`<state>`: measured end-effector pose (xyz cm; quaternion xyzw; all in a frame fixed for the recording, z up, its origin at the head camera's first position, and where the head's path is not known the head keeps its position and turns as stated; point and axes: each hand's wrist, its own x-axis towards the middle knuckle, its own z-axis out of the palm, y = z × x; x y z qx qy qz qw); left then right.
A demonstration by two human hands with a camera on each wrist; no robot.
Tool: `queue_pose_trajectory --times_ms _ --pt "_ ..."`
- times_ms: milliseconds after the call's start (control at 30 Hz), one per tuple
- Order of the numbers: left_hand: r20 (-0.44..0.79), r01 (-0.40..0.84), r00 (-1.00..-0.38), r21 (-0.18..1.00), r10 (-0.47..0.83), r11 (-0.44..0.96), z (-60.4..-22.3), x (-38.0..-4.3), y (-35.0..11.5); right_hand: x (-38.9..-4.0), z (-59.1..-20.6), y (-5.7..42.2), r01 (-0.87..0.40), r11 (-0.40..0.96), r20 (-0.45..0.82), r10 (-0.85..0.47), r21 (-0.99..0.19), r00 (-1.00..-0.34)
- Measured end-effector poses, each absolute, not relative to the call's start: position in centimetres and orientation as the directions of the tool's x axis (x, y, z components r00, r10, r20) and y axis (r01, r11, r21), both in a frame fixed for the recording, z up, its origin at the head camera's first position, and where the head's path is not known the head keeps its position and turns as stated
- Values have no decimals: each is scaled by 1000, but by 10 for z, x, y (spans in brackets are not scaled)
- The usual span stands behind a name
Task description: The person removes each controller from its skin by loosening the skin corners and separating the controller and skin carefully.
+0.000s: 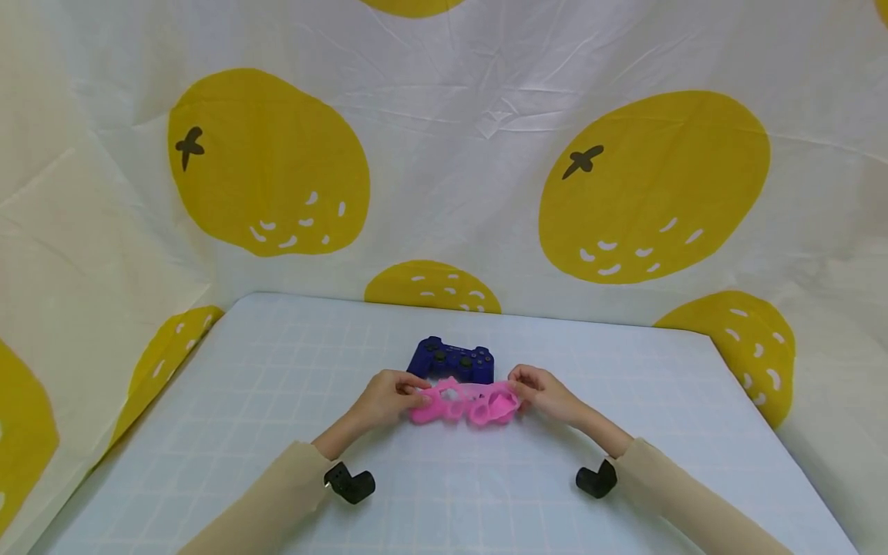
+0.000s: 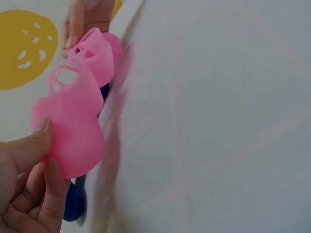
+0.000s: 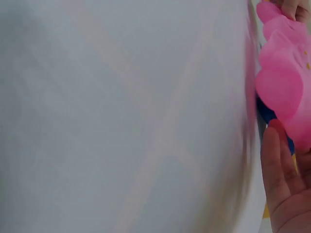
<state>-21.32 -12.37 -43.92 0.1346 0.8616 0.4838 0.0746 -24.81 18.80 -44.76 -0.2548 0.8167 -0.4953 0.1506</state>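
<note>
Between the two hands hangs a pink silicone game controller cover (image 1: pixel 437 410), with round openings in its face. My left hand (image 1: pixel 390 398) pinches its left grip end between thumb and fingers; the left wrist view shows the thumb on the pink cover (image 2: pixel 77 136). At the other end my right hand (image 1: pixel 546 393) holds the cover near its right grip, with fingertips behind it in the right wrist view, where the right hand (image 3: pixel 286 179) is partly cut off. Just behind the cover, a dark blue game controller (image 1: pixel 452 359) lies on the table, its lower part hidden by the cover.
A pale checked cloth covers the table (image 1: pixel 472 493). Behind it hangs a white curtain (image 1: pixel 451 154) with large yellow fruit prints. Black wrist cameras, the left camera (image 1: pixel 350 483) and the right camera (image 1: pixel 597 479), sit at the beige sleeves.
</note>
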Motion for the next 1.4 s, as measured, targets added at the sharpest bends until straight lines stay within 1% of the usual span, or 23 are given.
queue_pose_trajectory --times_ms 133,233,367,467,633,900,1033,1233,1400 --pt "27 141 -972 862 235 487 -440 -210 -119 -247 -445 187 -246 377 -7 -558 -893 -830" --pt "37 133 -977 875 210 465 -441 -209 -116 -246 -443 186 -233 379 -8 -538 -896 -843" --pt "59 133 -982 892 180 432 -446 -208 -112 -246 -440 185 -223 388 -25 -541 -894 -841" --pt "93 157 -980 901 174 404 -449 -208 -108 -246 -435 183 -250 422 -26 -549 -871 -835" --pt "115 169 -981 900 155 402 -448 -206 -104 -247 -425 177 -332 464 32 -544 -821 -839" --pt "107 153 -984 911 139 383 -446 -205 -100 -246 -416 163 -375 470 108 -501 -799 -859" --pt "101 143 -986 916 130 374 -448 -204 -98 -242 -414 154 -419 465 161 -498 -780 -852" --pt "108 141 -988 914 107 382 -448 -203 -96 -234 -416 137 -497 492 231 -505 -715 -832" --pt "143 173 -984 906 105 386 -445 -202 -94 -230 -418 125 -520 577 278 -457 -630 -845"
